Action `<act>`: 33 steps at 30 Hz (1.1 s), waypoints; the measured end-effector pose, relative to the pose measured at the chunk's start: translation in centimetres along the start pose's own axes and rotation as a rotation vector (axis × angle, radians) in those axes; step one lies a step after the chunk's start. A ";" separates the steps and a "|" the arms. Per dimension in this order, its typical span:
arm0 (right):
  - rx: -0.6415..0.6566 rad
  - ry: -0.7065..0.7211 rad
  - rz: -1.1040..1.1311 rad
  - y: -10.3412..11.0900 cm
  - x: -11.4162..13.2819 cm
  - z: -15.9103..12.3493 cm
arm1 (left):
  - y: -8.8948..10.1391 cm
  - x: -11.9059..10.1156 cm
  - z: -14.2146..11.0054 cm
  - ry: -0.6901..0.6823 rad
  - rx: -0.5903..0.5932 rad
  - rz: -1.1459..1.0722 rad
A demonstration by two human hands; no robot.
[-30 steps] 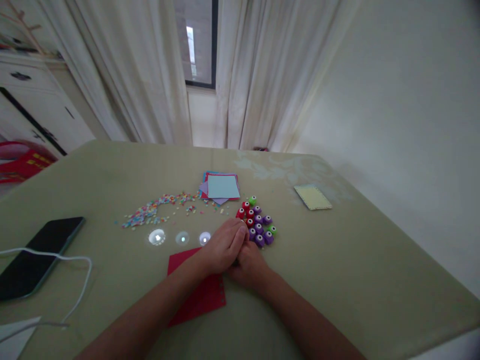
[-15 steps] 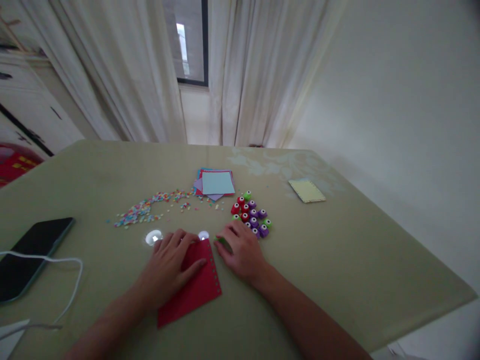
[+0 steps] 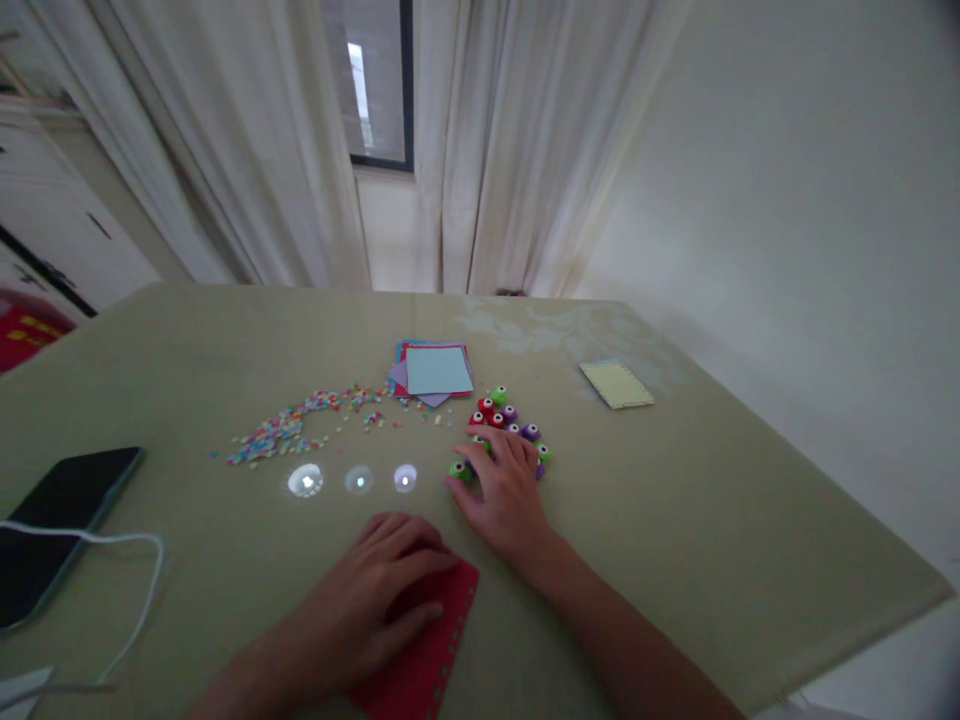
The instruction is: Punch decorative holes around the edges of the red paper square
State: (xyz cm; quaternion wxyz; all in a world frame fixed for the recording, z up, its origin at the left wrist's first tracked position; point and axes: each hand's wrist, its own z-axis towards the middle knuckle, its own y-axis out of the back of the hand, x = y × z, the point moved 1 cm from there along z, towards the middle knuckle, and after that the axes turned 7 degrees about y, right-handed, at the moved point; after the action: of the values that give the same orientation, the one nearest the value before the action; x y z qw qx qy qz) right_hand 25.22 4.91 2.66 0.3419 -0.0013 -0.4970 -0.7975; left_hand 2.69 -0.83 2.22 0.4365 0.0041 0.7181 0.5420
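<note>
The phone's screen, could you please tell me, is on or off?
Off, apparently: the phone shows only a dark face, with nothing lit.

A black phone (image 3: 64, 510) lies on the left side of the table (image 3: 675, 540), with a white cord (image 3: 154, 580) across it. Long, pale curtains (image 3: 277, 150) hang beside a dark-framed window (image 3: 375, 80). On the left, a red thing (image 3: 26, 337) with yellow marks sits by a white cabinet (image 3: 60, 205).
</note>
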 end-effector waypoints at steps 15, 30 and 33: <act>0.074 -0.123 0.461 -0.7 -12.1 5.2 | -2.3 -3.2 14.9 0.140 -0.345 0.269; 0.087 -0.084 0.673 -6.4 -2.0 6.7 | -0.4 3.7 8.0 0.190 -0.462 0.361; 0.102 -0.082 0.753 -8.5 -0.1 8.4 | 1.5 6.2 5.5 0.219 -0.485 0.383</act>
State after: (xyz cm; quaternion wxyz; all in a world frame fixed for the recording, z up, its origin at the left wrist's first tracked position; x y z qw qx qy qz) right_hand 17.77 13.98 0.15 0.5903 -0.1986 -0.5143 -0.5895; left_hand 1.62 7.03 -0.64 0.2351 -0.0231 0.5971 0.7666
